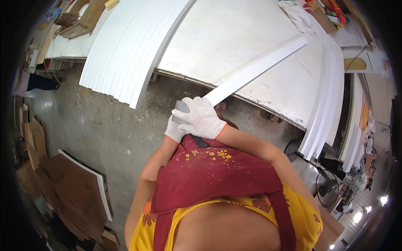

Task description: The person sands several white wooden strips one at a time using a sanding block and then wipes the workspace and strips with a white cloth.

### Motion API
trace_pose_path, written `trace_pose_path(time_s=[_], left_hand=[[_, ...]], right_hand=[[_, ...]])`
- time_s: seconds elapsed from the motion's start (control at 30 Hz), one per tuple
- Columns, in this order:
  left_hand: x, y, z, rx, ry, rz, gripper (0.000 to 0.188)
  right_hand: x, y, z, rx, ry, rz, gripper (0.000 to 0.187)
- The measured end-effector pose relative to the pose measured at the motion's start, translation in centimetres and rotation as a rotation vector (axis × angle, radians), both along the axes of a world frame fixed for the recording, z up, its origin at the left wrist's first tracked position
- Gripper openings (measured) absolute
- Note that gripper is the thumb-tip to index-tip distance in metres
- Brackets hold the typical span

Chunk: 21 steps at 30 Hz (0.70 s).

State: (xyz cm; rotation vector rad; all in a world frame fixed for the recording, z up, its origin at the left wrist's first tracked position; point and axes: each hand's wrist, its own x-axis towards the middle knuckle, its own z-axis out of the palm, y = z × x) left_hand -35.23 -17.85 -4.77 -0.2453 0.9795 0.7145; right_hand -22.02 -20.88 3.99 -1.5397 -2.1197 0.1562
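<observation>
1. Maroon apron (217,175) over a yellow flowered top (142,226) is what's closest to the camera, both gloved hands just beyond it.
2. Grey block (181,109) is the thing in play, up by the near end of a long white strip (264,69), just off the table edge. Can't tell if the two actually touch.
3. Right hand (203,117) is on top, thumb and fingers curled round the block, looks like a decent grip. Left hand (175,129) is underneath and mostly hidden, so no telling how closed it is or what it's got.
4. Tip, judging by the pose: keep the block's face flat, go light and even, and back up the overhanging end so it doesn't flex.
5. Strip runs slantwise across the white table (197,46), no clamp visible, so it could probably swing if pushed sideways.
6. White strips are lined up to the left (134,42), with another bunch on the right (324,100); worth not knocking either. Farther out: a crumpled white cloth (298,16) and a black fan (328,186).
</observation>
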Motion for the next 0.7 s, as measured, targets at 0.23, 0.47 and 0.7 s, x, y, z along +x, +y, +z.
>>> trace_pose_path(time_s=[0.23, 0.47, 0.7], left_hand=[[-3.4, 0.9, -4.5, 0.306, -0.416, -0.505, 0.061], [-2.7, 2.1, 1.2, 0.741, 0.0, -0.77, 0.063], [-2.2, 1.7, -1.4, 0.248, -0.42, -0.451, 0.043]], right_hand=[[21.3, 0.9, 1.7, -0.234, -0.11, -0.667, 0.033], [32.9, -1.2, -3.0, -0.124, -0.242, -1.004, 0.061], [18.1, 0.0, -1.6, 0.264, -0.47, -0.234, 0.038]])
